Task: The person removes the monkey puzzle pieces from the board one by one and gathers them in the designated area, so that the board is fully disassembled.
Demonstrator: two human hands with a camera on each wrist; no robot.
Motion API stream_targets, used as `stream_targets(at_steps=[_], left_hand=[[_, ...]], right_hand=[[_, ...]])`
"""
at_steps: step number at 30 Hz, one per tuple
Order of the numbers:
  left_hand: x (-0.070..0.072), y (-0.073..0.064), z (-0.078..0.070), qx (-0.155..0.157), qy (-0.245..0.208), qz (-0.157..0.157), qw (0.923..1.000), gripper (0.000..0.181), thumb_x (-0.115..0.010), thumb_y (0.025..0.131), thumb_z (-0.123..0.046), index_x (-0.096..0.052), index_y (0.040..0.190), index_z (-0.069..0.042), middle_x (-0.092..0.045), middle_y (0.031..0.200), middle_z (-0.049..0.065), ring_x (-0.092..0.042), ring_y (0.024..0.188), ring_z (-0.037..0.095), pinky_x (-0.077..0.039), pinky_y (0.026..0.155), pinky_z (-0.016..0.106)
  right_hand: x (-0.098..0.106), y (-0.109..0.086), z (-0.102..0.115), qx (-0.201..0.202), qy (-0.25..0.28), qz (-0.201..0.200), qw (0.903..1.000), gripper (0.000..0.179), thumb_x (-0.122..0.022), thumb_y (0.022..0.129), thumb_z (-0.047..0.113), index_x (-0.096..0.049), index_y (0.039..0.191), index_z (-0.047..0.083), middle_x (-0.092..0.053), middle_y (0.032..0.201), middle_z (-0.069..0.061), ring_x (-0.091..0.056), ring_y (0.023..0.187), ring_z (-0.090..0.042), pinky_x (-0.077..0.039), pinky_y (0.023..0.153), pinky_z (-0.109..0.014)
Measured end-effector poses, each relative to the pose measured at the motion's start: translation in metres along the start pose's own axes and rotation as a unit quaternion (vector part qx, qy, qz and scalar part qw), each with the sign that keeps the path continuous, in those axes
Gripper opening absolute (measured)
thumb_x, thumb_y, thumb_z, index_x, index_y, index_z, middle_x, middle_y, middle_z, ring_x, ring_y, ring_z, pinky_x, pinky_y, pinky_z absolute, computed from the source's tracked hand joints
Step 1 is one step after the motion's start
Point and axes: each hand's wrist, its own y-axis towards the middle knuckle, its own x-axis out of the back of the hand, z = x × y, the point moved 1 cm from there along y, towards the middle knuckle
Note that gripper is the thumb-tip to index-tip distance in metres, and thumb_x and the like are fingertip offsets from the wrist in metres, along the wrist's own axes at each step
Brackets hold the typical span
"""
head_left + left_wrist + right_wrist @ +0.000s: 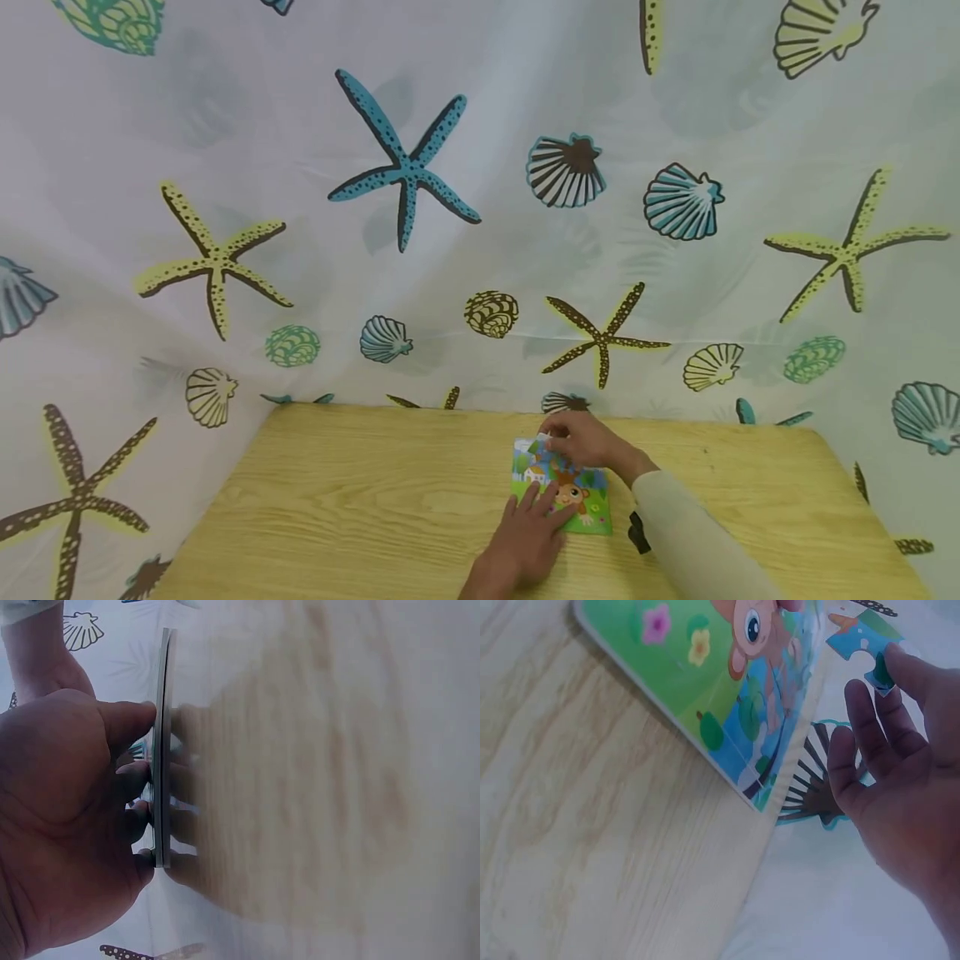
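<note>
A jigsaw puzzle board (598, 522) with a cartoon monkey, flowers and trees lies on the wooden table. My left hand (527, 542) rests on its lower part, fingers spread over the picture; in the left wrist view the board (161, 750) appears edge-on at the fingertips. Over the board's far edge is my right hand (588, 439). Between thumb and fingers it pinches a blue puzzle piece (865, 636) with orange and green parts, raised off the board in the right wrist view. The right hand partly covers the top of the picture.
The wooden table (360, 500) extends to both sides of the board. A white curtain (465, 267) printed with starfish and shells hangs close behind the table and along its sides. A small black object (638, 533) shows beside the right sleeve (690, 533).
</note>
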Motion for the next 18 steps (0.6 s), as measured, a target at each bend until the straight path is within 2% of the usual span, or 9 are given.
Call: stream_targets(at_steps=[3,8,13,18], left_hand=[[0.003,0.001,-0.001,0.005,-0.015,0.002,0.9999,0.046,-0.046,0.102,-0.028,-0.041,0.147,-0.031,-0.028,0.16,0.006,-0.023,0.148,0.037,-0.028,0.112,0.063],[0.006,0.003,0.001,0.019,-0.011,0.007,0.9997,0.048,-0.048,0.1,-0.031,-0.041,0.147,-0.031,-0.027,0.161,0.003,-0.021,0.149,0.033,-0.027,0.114,0.061],[0.007,0.004,0.0,0.022,-0.012,0.004,0.9997,0.051,-0.05,0.098,-0.03,-0.039,0.148,-0.032,-0.026,0.161,0.003,-0.022,0.149,0.034,-0.027,0.114,0.062],[0.004,0.005,-0.001,0.022,-0.015,0.005,0.9996,0.05,-0.05,0.098,-0.029,-0.042,0.147,-0.034,-0.027,0.161,0.002,-0.023,0.148,0.034,-0.028,0.113,0.062]], right_hand=[[0.006,-0.012,-0.001,0.014,0.004,-0.007,0.9999,0.021,-0.056,0.099,0.023,-0.066,0.116,0.014,-0.068,0.09,0.001,-0.063,0.081,-0.01,-0.052,0.08,-0.036],[0.013,-0.035,0.001,0.034,-0.007,-0.023,0.9991,0.03,-0.056,0.099,0.026,-0.064,0.124,0.011,-0.068,0.095,0.005,-0.063,0.086,-0.007,-0.053,0.08,-0.034],[0.014,-0.058,-0.001,0.03,0.005,-0.019,0.9994,0.031,-0.057,0.098,0.028,-0.064,0.125,0.014,-0.066,0.093,0.009,-0.06,0.084,-0.003,-0.052,0.076,-0.029],[0.013,-0.074,-0.005,0.03,0.022,-0.015,0.9992,0.031,-0.057,0.098,0.027,-0.064,0.125,0.012,-0.067,0.092,0.007,-0.062,0.083,-0.004,-0.052,0.073,-0.027]])
